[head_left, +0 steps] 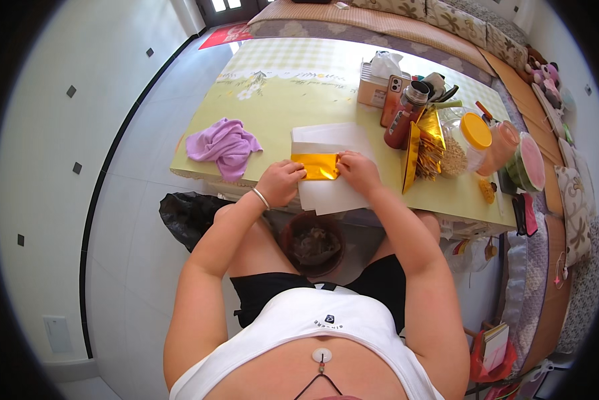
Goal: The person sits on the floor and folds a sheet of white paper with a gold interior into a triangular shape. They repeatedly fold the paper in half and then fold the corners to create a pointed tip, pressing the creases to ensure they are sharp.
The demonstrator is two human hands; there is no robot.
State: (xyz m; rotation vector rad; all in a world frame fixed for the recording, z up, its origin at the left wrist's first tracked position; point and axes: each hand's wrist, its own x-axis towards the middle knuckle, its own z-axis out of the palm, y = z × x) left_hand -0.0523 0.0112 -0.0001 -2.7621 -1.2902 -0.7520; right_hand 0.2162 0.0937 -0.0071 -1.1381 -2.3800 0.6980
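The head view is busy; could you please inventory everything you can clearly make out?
gold sheet: 1, gold, between the hands
paper: several sheets, white, beneath it
cloth: 1, purple, table's left
tissue box: 1, pale, table's far side
phone: 1, copper, behind flask
flask: 1, dark red, right of paper
gold bundle: 1, gold, right of flask
jar: 1, yellow-lidded, right of bundle
table: 1, yellow-green, centre
bag: 1, black, by left knee
bin: 1, dark red, between knees
cushions: several, beige, far right
basket: 1, red, lower right
left hand: 1, bare, sheet's left end
right hand: 1, bare, sheet's right end
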